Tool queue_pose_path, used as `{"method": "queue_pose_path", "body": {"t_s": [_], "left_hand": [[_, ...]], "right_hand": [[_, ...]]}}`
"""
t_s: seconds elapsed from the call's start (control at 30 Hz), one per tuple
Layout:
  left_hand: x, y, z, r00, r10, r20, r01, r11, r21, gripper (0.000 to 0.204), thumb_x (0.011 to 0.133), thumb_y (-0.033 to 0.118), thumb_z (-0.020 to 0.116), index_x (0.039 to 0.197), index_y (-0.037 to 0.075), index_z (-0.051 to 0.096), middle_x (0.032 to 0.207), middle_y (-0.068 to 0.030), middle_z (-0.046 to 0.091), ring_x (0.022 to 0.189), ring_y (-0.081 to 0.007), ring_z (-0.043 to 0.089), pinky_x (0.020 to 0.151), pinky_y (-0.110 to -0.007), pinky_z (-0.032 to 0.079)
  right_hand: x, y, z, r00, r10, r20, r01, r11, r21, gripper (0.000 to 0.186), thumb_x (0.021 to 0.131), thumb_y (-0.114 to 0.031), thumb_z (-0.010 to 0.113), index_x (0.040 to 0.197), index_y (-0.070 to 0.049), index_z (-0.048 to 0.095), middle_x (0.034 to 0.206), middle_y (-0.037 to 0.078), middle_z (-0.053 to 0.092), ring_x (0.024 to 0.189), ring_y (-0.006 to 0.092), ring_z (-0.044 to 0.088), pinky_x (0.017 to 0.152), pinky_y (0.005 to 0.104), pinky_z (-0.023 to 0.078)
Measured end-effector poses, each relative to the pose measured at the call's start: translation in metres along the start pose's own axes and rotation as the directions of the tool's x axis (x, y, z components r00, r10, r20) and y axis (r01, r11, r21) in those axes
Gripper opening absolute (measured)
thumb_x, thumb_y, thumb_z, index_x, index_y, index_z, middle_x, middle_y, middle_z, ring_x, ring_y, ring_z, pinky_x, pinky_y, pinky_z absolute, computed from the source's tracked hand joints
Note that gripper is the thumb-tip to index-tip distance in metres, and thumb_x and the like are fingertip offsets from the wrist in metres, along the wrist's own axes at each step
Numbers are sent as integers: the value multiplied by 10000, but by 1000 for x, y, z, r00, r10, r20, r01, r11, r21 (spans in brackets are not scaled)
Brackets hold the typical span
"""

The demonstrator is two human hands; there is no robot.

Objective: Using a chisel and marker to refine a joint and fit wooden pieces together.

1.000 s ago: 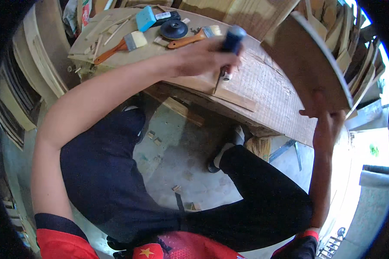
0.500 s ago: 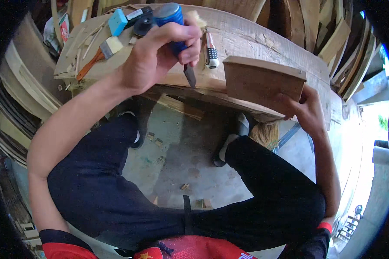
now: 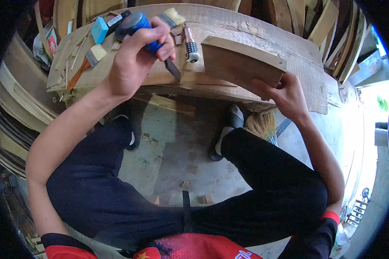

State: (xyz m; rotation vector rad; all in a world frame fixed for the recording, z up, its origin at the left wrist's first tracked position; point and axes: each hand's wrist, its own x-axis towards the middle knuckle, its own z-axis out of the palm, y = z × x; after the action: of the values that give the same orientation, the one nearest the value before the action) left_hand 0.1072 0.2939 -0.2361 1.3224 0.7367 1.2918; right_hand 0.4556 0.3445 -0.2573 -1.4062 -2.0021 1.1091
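Workbench (image 3: 304, 84) cluttered w/ paintbrushes (image 3: 91, 59): L hand (image 3: 134, 60) clamped round blue-handled chisel (image 3: 173, 70), tip by the wood strip (image 3: 209, 80); R hand (image 3: 289, 97) grips the wooden board (image 3: 242, 62), just brought down from up high over bench's front edge, prob. a lull.

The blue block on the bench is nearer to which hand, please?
Left. The left hand, holding a tool, is a little to the right of the blue block; the right hand, holding a board, is much farther right.
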Motion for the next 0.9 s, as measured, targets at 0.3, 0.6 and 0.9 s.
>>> {"method": "queue_pose_path", "body": {"t_s": [0.3, 0.6, 0.9], "left_hand": [[-9, -2, 1, 997, 26, 71, -30, 998, 61, 230, 1004, 287, 516, 932, 73, 473, 800, -26, 465, 778, -133, 485, 897, -342, 446], [-18, -4, 7, 998, 57, 24, -58, 997, 49, 223, 1016, 292, 489, 972, 79, 438, 832, -31, 439, 802, -150, 491, 922, -384, 447], [-13, -3, 8, 999, 34, 0, -34, 999, 41, 238, 1025, 319, 477, 962, 96, 425, 836, -28, 436, 810, -144, 487, 941, -387, 435]], "right_hand": [[1, 11, -5, 998, -63, 8, 63, 996, -60, 485, 844, -354, 852, 1128, 18, 725, 1003, 135, 762, 901, 164, 717, 822, 342, 583], [-1, 9, -7, 999, -51, 9, 51, 995, -84, 514, 842, -403, 851, 1135, 3, 732, 997, 134, 764, 887, 185, 726, 814, 351, 586], [0, 15, -5, 996, -91, 13, 91, 992, -89, 514, 840, -408, 851, 1133, 0, 741, 1013, 133, 766, 860, 179, 724, 795, 350, 587]]}}
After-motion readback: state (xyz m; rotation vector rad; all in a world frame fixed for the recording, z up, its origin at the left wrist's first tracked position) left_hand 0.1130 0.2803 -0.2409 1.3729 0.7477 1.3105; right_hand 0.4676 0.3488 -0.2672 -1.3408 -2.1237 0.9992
